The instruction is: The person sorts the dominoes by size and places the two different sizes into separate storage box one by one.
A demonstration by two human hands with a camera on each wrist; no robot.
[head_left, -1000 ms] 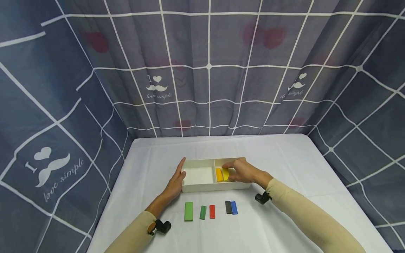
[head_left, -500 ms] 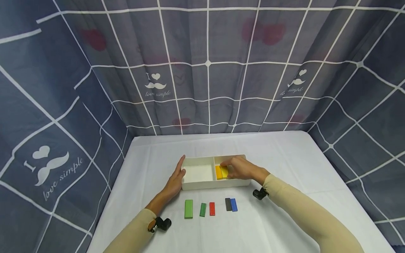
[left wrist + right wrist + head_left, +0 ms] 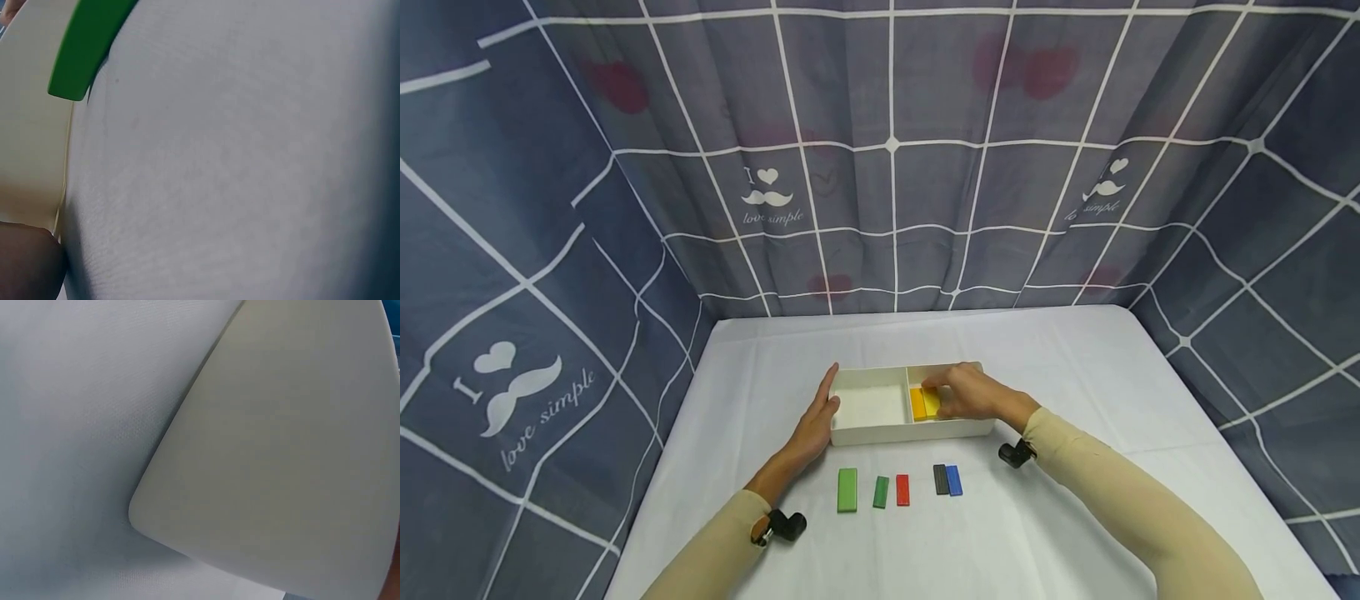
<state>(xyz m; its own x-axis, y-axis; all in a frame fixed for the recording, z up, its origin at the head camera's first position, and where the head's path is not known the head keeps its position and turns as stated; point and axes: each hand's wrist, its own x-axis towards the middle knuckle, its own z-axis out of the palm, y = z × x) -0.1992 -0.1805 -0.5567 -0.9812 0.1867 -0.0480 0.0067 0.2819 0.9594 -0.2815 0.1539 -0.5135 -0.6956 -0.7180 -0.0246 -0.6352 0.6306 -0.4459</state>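
A cream box (image 3: 910, 432) with two compartments lies on the white-covered table. My left hand (image 3: 809, 430) rests along its left end, fingers straight and the thumb at the rim. My right hand (image 3: 976, 393) reaches into the right compartment and pinches a yellow block (image 3: 932, 402) between the thumb at its near end and a finger at its far end. An orange-yellow block (image 3: 917, 404) lies flat beside it, on the left. The right palm hides the rest of that compartment. In the right wrist view the box's outer wall (image 3: 262, 444) covers the fingers' work.
In front of the box lie a light green block (image 3: 847, 490), a small dark green block (image 3: 881, 492), a red block (image 3: 902, 490), a black block (image 3: 940, 480) and a blue block (image 3: 954, 481). Grey checked curtains (image 3: 880, 192) enclose the table (image 3: 1052, 533) at the back and sides.
The yellow block, tilted and apart a second ago, now lies evenly against the orange-yellow one, the right hand still at it. The left hand stays put. The head view has tipped down slightly.
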